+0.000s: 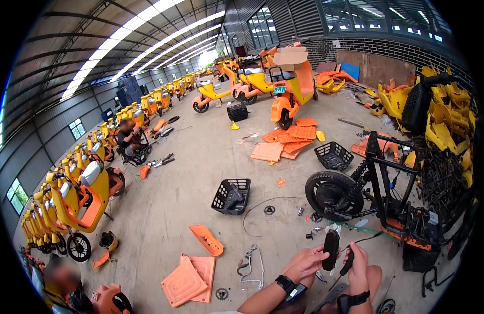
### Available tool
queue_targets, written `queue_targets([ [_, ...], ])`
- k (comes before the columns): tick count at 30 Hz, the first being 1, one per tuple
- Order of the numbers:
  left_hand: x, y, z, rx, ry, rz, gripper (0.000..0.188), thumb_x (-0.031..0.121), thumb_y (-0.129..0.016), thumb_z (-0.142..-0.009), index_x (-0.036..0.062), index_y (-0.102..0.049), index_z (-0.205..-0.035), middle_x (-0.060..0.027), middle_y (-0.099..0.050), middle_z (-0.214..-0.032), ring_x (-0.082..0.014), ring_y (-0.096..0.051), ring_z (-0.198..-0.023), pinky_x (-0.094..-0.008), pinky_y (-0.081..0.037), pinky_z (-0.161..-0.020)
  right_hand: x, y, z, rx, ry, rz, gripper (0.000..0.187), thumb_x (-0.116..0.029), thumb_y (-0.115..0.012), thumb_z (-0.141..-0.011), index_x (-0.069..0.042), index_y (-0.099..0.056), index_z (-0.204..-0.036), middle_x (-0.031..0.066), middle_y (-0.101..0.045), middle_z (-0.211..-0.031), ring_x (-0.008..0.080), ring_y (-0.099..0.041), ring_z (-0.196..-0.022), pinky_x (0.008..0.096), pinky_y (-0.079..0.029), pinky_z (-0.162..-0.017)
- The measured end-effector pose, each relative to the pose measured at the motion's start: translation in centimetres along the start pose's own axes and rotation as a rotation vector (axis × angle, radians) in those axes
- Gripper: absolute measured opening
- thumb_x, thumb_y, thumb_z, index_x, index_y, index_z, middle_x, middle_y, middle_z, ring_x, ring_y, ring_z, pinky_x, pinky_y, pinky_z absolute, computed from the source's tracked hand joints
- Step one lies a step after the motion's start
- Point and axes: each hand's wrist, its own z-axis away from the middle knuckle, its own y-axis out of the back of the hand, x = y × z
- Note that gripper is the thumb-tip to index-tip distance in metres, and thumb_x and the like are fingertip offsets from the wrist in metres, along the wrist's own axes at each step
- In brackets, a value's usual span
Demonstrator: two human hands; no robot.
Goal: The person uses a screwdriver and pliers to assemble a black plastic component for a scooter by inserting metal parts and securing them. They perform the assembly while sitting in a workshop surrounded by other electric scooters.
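Observation:
My left hand [306, 263] is closed on a black oblong part [331, 248] with rounded ends, held upright in front of me; its exact kind I cannot make out. Just right of it, my right hand [360, 261] grips the dark handle of a screwdriver [347, 265], whose thin shaft slants down to the left. Tool and part are close together, and I cannot tell whether they touch. Beyond my hands lies a stripped scooter frame [375, 180] with its rear wheel [334, 195] attached. Small loose parts and a chainring [316, 217] lie by the wheel.
Black baskets [231, 197] [333, 156] stand ahead. Orange panels [184, 281] lie at front left, more panels [291, 138] farther off. Yellow body shells [445, 123] are heaped at right. Scooters [85, 196] line the left side. Two other people [131, 138] [64, 277] are at left.

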Motion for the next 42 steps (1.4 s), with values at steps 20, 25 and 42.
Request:
queue_targets([
  [20, -1.1, 0.9, -0.5, 0.082, -0.112, -0.116, 0.05, 0.018, -0.071, -0.088, -0.0077, -0.052, -0.126, -0.0182, -0.062, -0.122, -0.0319, -0.063, -0.11, -0.0438, -0.048, -0.1, -0.3, -0.5, 1.0, -0.178, -0.225, -0.128, 0.024, -0.014, -0.057, -0.094, 0.002, -0.068, -0.108, 0.0084, -0.07, -0.095, 0.0109, -0.057, -0.061, 0.0226, -0.045, -0.054],
  [25, -0.7, -0.8, -1.2, 0.116, -0.102, -0.16, 0.047, 0.015, -0.07, -0.089, -0.0035, -0.051, -0.127, -0.0178, -0.061, -0.123, -0.031, -0.064, -0.106, -0.0422, -0.052, -0.095, -0.4, -0.1, 1.2, -0.183, -0.16, -0.129, 0.024, -0.014, -0.058, -0.093, 0.003, -0.069, -0.107, 0.0067, -0.071, -0.099, 0.009, -0.056, -0.062, 0.022, -0.045, -0.055],
  [42, -0.7, 0.8, -1.3, 0.215, -0.153, -0.101, 0.039, 0.01, -0.063, -0.093, 0.0016, -0.048, -0.128, -0.0196, -0.061, -0.12, -0.032, -0.064, -0.106, -0.0468, -0.051, -0.096, -0.4, 0.2, 1.5, -0.183, 0.034, -0.194, 0.026, -0.013, -0.053, -0.093, 0.004, -0.066, -0.109, 0.0166, -0.07, -0.109, 0.0115, -0.055, -0.057, 0.0233, -0.046, -0.057],
])
